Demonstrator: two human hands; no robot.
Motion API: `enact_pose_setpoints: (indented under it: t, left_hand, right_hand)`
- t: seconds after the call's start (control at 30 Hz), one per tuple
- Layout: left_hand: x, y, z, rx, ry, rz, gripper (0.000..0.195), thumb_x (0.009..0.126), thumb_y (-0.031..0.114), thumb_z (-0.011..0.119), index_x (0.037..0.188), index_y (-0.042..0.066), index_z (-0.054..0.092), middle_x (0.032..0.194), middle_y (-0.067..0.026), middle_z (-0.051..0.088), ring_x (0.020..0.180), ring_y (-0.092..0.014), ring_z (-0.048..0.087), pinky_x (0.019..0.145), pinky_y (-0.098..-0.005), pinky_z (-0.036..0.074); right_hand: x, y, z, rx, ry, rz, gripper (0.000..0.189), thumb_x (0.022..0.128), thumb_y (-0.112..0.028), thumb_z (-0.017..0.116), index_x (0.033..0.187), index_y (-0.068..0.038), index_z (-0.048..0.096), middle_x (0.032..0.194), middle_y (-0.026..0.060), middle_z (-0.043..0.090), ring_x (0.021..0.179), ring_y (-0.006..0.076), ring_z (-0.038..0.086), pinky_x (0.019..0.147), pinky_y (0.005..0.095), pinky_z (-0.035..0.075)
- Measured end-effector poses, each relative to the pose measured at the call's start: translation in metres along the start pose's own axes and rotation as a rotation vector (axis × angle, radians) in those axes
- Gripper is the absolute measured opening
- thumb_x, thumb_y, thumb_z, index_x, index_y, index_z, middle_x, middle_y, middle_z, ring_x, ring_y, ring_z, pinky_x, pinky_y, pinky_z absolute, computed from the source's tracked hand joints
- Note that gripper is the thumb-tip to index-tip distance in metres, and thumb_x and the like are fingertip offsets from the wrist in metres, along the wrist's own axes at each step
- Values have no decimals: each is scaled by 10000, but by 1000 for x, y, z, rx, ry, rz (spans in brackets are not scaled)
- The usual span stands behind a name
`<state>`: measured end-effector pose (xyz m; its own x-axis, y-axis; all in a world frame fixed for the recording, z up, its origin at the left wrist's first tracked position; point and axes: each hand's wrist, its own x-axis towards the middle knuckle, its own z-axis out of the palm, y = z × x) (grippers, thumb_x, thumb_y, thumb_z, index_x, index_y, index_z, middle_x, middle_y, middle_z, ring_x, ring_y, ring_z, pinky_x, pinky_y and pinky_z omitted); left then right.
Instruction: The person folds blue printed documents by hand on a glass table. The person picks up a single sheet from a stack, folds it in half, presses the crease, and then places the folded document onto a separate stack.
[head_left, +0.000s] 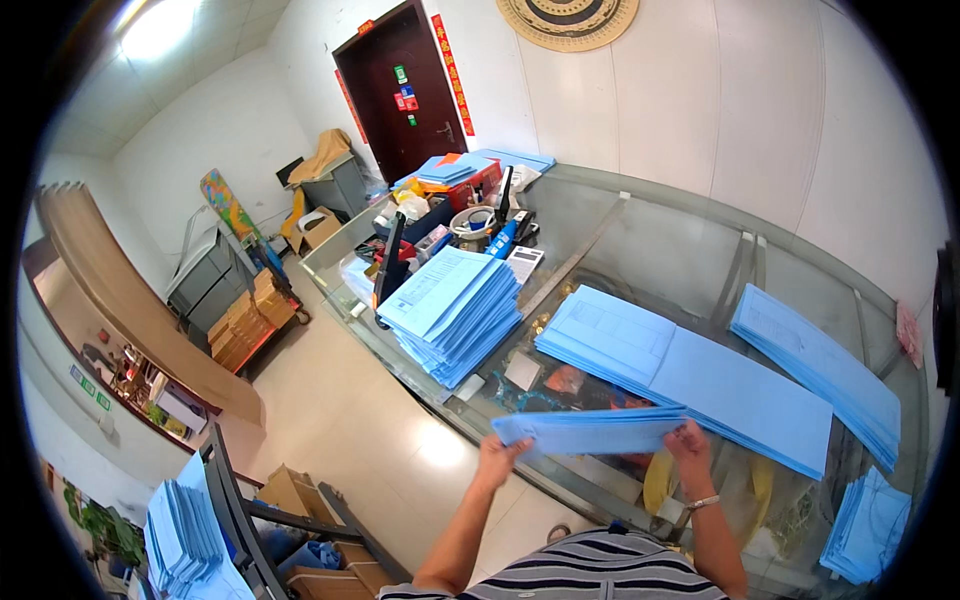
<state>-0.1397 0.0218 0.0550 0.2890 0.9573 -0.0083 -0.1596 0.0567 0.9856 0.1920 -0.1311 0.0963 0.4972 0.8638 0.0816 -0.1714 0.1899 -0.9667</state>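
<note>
A thin bundle of folded blue paper sheets (592, 433) is held level above the near edge of the glass table. My left hand (504, 454) grips its left end, and my right hand (686, 442) grips its right end; a metal watch band circles that wrist. Beyond my left hand rises a tall stack of folded blue sheets with print on top (450, 300). Flat blue sheets (750, 390) lie in a long pile past my right hand, with a smaller folded pile (607, 330) over their left part. Another long blue pile (817, 367) lies farther right.
The glass tabletop (660, 225) holds a calculator (525, 262), a blue stapler-like tool (502, 240) and a white round container (472, 223) at the back left. A tied blue bundle (866, 525) sits at the right edge. More blue sheets (184, 532) stand lower left, beside cardboard boxes (296, 487).
</note>
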Motion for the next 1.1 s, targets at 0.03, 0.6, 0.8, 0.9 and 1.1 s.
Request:
enact_pose_setpoints:
  t: [0.03, 0.6, 0.8, 0.9, 1.1]
  left_hand:
    - [13, 12, -8, 31, 65, 56, 167, 856, -5, 760, 1019, 27, 745, 971, -18, 743, 960, -135, 664, 913, -337, 517]
    - [286, 96, -164, 202, 768, -94, 473, 789, 79, 833, 1194, -63, 634, 1088, -181, 705, 970, -278, 678, 867, -413, 543]
    - [273, 84, -243, 605, 886, 191, 665, 796, 180, 833, 1270, -159, 513, 1205, -334, 597, 1123, -437, 607, 996, -456, 482]
    - [256, 64, -169, 798, 1133, 231, 776, 844, 181, 781, 1416, -123, 354, 1401, -351, 390, 1299, -460, 447, 1069, -496, 419]
    - [134, 3, -138, 795, 773, 233, 613, 837, 68, 730, 1355, -106, 454, 1329, -286, 445, 1211, -400, 476, 1012, -450, 449]
  right_hand:
    - [2, 7, 2, 35, 55, -3, 349, 944, -62, 702, 1281, 3, 634, 1060, 25, 687, 999, 110, 621, 891, 289, 510]
    - [-16, 89, -23, 2, 110, 335, 203, 951, -22, 631, 1146, 32, 624, 1007, 120, 719, 790, 162, 686, 722, 287, 576]
    - [-5, 80, -12, -46, 12, 362, 179, 957, -50, 642, 1124, 13, 630, 982, 105, 716, 783, 140, 675, 710, 272, 560]
    - [20, 77, -34, -465, 18, 120, 187, 949, -117, 670, 1093, 0, 647, 962, 90, 713, 825, 146, 678, 728, 304, 557]
    - [121, 58, -36, -872, 24, -113, 353, 878, -210, 747, 1137, 3, 636, 1014, 135, 690, 864, 220, 687, 771, 341, 562]
